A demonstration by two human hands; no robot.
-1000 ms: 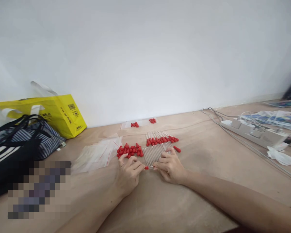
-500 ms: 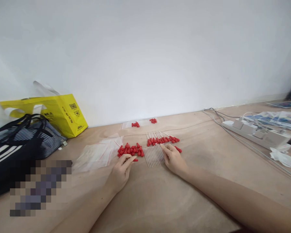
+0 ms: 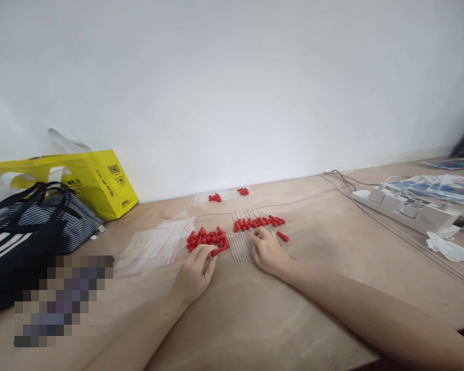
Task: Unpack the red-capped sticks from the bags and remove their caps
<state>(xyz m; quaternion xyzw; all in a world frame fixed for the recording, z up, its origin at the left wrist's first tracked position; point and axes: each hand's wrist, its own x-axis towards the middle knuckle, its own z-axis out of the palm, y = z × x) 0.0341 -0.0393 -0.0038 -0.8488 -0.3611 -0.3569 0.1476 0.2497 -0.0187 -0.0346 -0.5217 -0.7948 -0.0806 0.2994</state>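
Observation:
My left hand (image 3: 195, 270) has its thumb and fingers closed on a red rubber dropper bulb (image 3: 217, 251), at the near edge of a heap of such bulbs (image 3: 206, 238). Side by side to the right of the heap lie bare glass dropper tubes (image 3: 239, 249). Over their right part my right hand (image 3: 269, 251) is curled, its fingertips pinched at the upper ends on a glass tube that is mostly hidden. Just beyond lies a row of droppers with red bulbs fitted (image 3: 257, 222). One more red-bulbed dropper (image 3: 282, 236) rests right of my right hand.
Clear plastic bags (image 3: 158, 245) lie left of the bulb heap. Farther back, bagged droppers (image 3: 228, 196) lie near the wall. At left stand a yellow bag (image 3: 116, 180) and a striped dark bag (image 3: 81, 221). A power strip (image 3: 406, 211) with cables and a crumpled tissue (image 3: 448, 247) are at right.
My right hand has lowered, its fingers drawing in over the bare tubes. The bulb at my left fingertips has turned and shows more fully. The view has shifted slightly.

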